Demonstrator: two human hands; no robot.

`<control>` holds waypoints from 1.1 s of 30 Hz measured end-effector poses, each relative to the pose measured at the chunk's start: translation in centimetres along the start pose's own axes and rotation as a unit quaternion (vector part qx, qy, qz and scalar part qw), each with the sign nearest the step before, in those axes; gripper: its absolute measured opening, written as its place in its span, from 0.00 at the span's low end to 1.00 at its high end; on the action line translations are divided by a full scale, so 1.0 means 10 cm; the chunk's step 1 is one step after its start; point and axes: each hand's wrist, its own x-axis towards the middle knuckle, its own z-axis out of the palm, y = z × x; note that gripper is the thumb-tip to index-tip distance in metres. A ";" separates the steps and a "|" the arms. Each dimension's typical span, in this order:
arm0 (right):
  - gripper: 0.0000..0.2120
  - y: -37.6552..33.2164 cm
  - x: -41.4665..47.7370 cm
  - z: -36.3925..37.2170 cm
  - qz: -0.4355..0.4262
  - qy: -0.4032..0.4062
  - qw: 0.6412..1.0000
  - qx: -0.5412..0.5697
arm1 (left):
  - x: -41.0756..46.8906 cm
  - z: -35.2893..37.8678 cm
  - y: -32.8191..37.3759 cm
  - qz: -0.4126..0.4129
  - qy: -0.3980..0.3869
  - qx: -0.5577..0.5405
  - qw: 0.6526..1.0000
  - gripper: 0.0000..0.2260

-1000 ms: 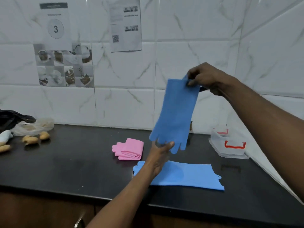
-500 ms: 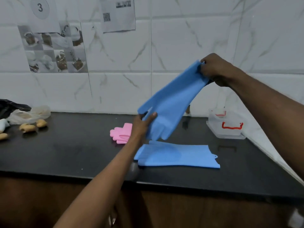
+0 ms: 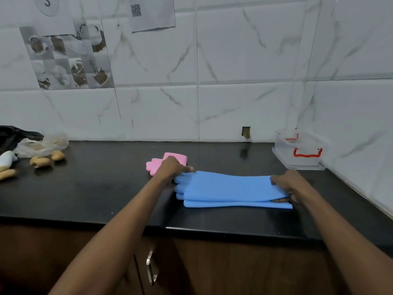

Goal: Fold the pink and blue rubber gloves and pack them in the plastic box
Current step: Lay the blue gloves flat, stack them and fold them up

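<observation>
Over at the left edge of the frame we've got some clutter: a crumpled clear plastic bag (image 3: 41,144), a black bag (image 3: 14,134) behind it, and a few tan, lumpy pieces (image 3: 40,161) loose on the counter. None of it is near the work.

Mid-frame, our left hand (image 3: 172,169) partly covers the folded pink rubber gloves (image 3: 176,156), which sit just behind it. That hand grips the fingertip end of the long blue rubber gloves (image 3: 231,188). They're stacked one on the other, lying flat and lengthwise. Our right hand (image 3: 289,184) pinches the cuff end of the top one, fingers on top and thumb tucked between the layers.

The blue rubber looks smooth and matte, with a ribbed strip along the near edge. The clear plastic box with red latches (image 3: 302,150) sits at the right, by the wall corner, well apart from the gloves.

It's all on a glossy black stone countertop (image 3: 85,188), with brown wood cabinets and a metal handle (image 3: 151,267) below. White marble-look wall tiles (image 3: 244,60) run behind, with a QR-code sheet (image 3: 153,12) stuck up top.
</observation>
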 end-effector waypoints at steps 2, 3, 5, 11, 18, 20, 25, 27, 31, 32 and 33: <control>0.16 0.00 0.01 -0.01 -0.015 0.004 1.000 -0.006 | -0.04 0.02 -0.04 -0.016 0.031 -0.012 0.999 0.22; 0.17 0.02 0.03 -0.01 -0.024 0.015 0.999 -0.026 | -0.08 0.04 -0.05 -0.022 0.032 -0.027 0.999 0.22; 0.15 0.08 0.05 0.01 -0.045 0.049 0.994 -0.083 | -0.15 0.08 -0.07 -0.032 0.026 -0.064 0.997 0.23; 0.11 0.17 0.02 0.00 -0.067 0.018 0.997 0.030 | -0.21 0.06 0.02 0.018 0.028 -0.088 0.996 0.11; 0.13 0.27 -0.03 -0.04 -0.101 -0.009 0.994 0.033 | -0.28 0.20 -0.11 0.025 0.042 -0.068 0.996 0.14; 0.15 0.26 -0.03 -0.06 -0.095 -0.024 0.994 0.042 | -0.27 0.29 -0.22 0.037 0.070 -0.105 0.991 0.15; 0.12 0.26 -0.08 -0.17 -0.096 -0.007 0.995 0.025 | -0.27 0.41 -0.30 0.053 0.128 -0.101 0.985 0.19; 0.12 0.25 -0.10 -0.23 -0.088 -0.015 0.995 -0.033 | -0.27 0.49 -0.30 0.061 0.150 -0.052 0.985 0.20; 0.12 0.23 -0.12 -0.33 -0.063 -0.043 0.994 -0.073 | -0.30 0.59 -0.31 0.067 0.197 -0.032 0.978 0.17; 0.13 0.23 -0.12 -0.35 -0.058 -0.055 0.994 -0.070 | -0.30 0.59 -0.32 0.067 0.204 -0.038 0.976 0.16; 0.13 0.24 -0.10 -0.36 -0.056 -0.064 0.994 -0.063 | -0.31 0.59 -0.33 0.069 0.208 -0.047 0.974 0.16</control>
